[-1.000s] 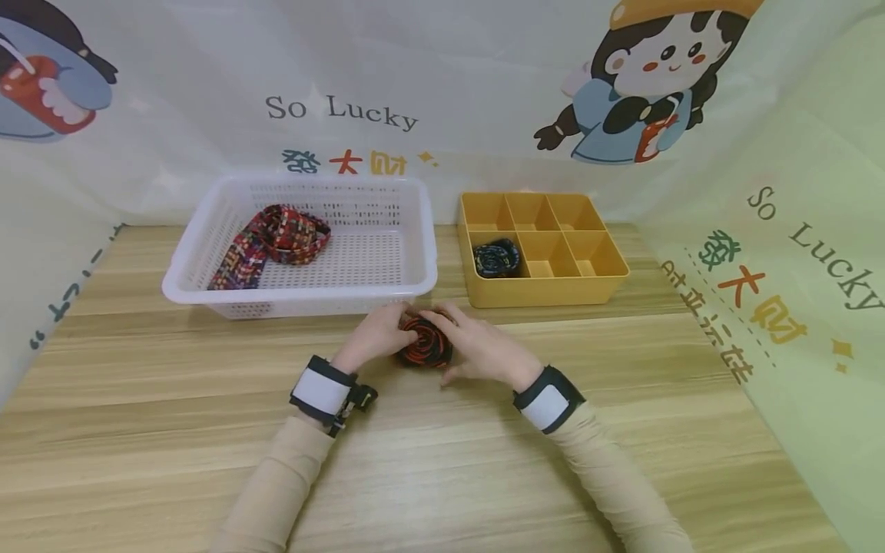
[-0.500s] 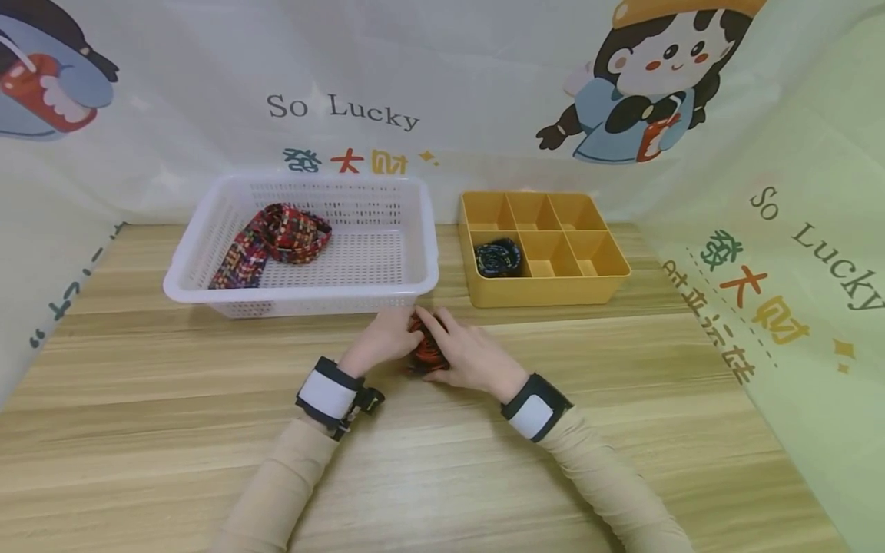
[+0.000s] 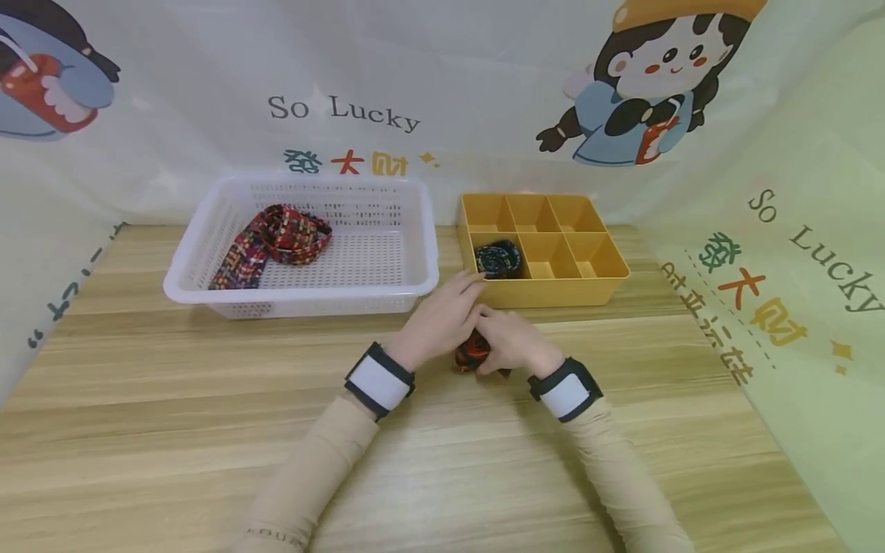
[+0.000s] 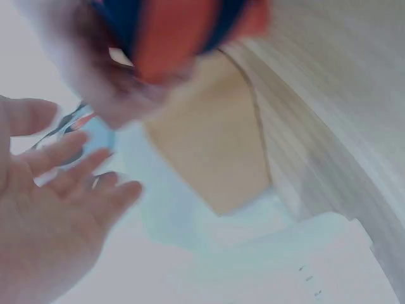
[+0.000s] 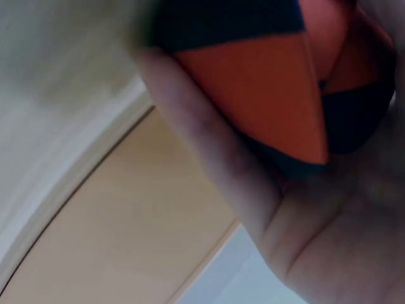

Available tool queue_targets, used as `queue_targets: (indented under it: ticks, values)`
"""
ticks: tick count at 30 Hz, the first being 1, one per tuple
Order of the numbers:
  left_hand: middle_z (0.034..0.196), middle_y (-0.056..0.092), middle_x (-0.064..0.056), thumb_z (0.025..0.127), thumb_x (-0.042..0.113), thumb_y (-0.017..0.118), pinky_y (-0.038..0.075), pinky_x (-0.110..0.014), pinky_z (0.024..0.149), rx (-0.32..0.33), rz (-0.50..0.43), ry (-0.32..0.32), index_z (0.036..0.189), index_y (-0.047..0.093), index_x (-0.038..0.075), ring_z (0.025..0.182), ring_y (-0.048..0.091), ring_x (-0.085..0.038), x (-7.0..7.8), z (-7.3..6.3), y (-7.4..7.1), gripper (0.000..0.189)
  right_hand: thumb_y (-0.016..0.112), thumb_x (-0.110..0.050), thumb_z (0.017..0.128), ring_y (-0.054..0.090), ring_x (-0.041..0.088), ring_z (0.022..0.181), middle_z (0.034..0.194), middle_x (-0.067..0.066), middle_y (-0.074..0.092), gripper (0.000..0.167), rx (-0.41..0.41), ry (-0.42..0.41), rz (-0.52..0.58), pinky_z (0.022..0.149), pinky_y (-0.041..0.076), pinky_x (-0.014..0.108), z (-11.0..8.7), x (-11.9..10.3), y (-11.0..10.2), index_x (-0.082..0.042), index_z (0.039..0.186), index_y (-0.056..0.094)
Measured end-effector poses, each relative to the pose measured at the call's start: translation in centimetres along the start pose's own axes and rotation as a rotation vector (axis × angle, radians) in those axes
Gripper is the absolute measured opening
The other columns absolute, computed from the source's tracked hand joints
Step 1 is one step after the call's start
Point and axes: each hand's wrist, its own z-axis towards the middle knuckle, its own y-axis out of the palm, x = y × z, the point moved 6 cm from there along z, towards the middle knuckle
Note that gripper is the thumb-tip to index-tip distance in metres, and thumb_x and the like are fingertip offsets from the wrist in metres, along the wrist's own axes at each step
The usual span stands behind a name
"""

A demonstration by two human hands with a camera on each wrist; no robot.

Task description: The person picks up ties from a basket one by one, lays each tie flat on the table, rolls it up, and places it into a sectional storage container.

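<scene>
A rolled necktie [image 3: 472, 353] in orange and dark stripes is in my right hand [image 3: 517, 342], just in front of the yellow box. The right wrist view shows the striped cloth [image 5: 259, 95] close up, with a finger along one side and the palm under it. My left hand [image 3: 439, 319] is beside it, overlapping the right fingertips in the head view. In the left wrist view the left fingers [image 4: 69, 168] are spread and hold nothing. A dark patterned rolled tie [image 3: 499, 259] lies in the front left compartment of the yellow divided box [image 3: 546, 292].
To the left stands a white perforated basket [image 3: 318, 301] with a loosely coiled, multicoloured checked tie [image 3: 293, 234] in it. Both containers are near the back of the wooden table [image 3: 173, 430], before a printed cloth backdrop [image 3: 470, 84].
Both hands have moved right with the striped tie, toward the yellow box. The left hand, earlier gripping the roll with the right, has let go and reaches forward past it.
</scene>
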Motion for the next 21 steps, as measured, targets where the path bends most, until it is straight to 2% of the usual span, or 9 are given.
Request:
queue_targets:
  ticks: [2, 4, 6, 8, 11, 15, 21]
  values:
    - [0.153, 0.032, -0.016, 0.102, 0.025, 0.039, 0.026, -0.046, 0.116, -0.070, 0.084, 0.051, 0.144, 0.036, 0.000, 0.145, 0.024, -0.032, 0.4, 1.3, 0.9, 0.049, 0.088, -0.026, 0.063, 0.060, 0.029, 0.110, 0.124, 0.014, 0.060, 0.083, -0.041, 0.018, 0.008, 0.094, 0.049, 0.043, -0.4, 0.8, -0.2, -0.002, 0.132, 0.049]
    - [0.158, 0.023, -0.011, 0.103, 0.034, 0.032, 0.022, -0.049, 0.117, -0.149, 0.127, 0.035, 0.149, 0.028, 0.004, 0.148, 0.014, -0.029, 0.2, 2.2, 1.8, 0.054, 0.088, -0.027, 0.063, 0.059, 0.029, 0.112, 0.125, 0.015, 0.060, 0.084, -0.079, 0.031, 0.022, 0.096, 0.048, 0.043, -0.8, 1.4, -0.4, -0.001, 0.132, 0.049]
    - [0.159, 0.020, -0.008, 0.103, 0.040, 0.028, 0.021, -0.052, 0.117, -0.206, 0.158, 0.002, 0.150, 0.024, 0.007, 0.149, 0.011, -0.027, -0.1, 2.6, 2.5, 0.057, 0.088, -0.028, 0.063, 0.058, 0.030, 0.113, 0.126, 0.015, 0.060, 0.086, -0.105, 0.035, 0.040, 0.097, 0.047, 0.043, -1.0, 1.8, -0.5, -0.002, 0.134, 0.048]
    - [0.158, 0.022, -0.007, 0.103, 0.042, 0.026, 0.021, -0.053, 0.117, -0.228, 0.159, -0.016, 0.150, 0.026, 0.007, 0.149, 0.013, -0.026, -0.4, 2.7, 2.8, 0.058, 0.088, -0.029, 0.063, 0.057, 0.030, 0.116, 0.129, 0.015, 0.058, 0.088, -0.121, 0.025, 0.073, 0.098, 0.046, 0.044, -1.1, 2.1, -0.6, -0.003, 0.136, 0.046]
    - [0.157, 0.026, -0.006, 0.103, 0.043, 0.024, 0.020, -0.053, 0.117, -0.226, 0.123, -0.035, 0.149, 0.029, 0.008, 0.148, 0.015, -0.025, -0.7, 2.6, 2.8, 0.058, 0.087, -0.028, 0.064, 0.056, 0.029, 0.115, 0.129, 0.014, 0.058, 0.087, -0.132, -0.011, 0.171, 0.099, 0.046, 0.043, -1.4, 2.7, -1.4, -0.004, 0.136, 0.045]
    - [0.156, 0.029, -0.005, 0.103, 0.042, 0.021, 0.019, -0.049, 0.118, -0.215, 0.057, -0.060, 0.148, 0.032, 0.009, 0.148, 0.015, -0.022, -0.8, 2.7, 2.7, 0.056, 0.086, -0.026, 0.066, 0.057, 0.026, 0.110, 0.122, 0.011, 0.060, 0.078, -0.127, 0.007, 0.298, 0.095, 0.047, 0.042, -2.4, 4.5, -4.8, -0.010, 0.131, 0.046]
    - [0.157, 0.026, -0.006, 0.103, 0.042, 0.023, 0.019, -0.043, 0.119, -0.214, 0.046, -0.060, 0.148, 0.029, 0.008, 0.149, 0.013, -0.022, -0.8, 2.8, 2.9, 0.056, 0.083, -0.024, 0.070, 0.057, 0.034, 0.107, 0.123, 0.019, 0.057, 0.074, 0.024, 0.194, 0.217, 0.088, 0.049, 0.047, -3.2, 9.2, -12.0, -0.008, 0.130, 0.044]
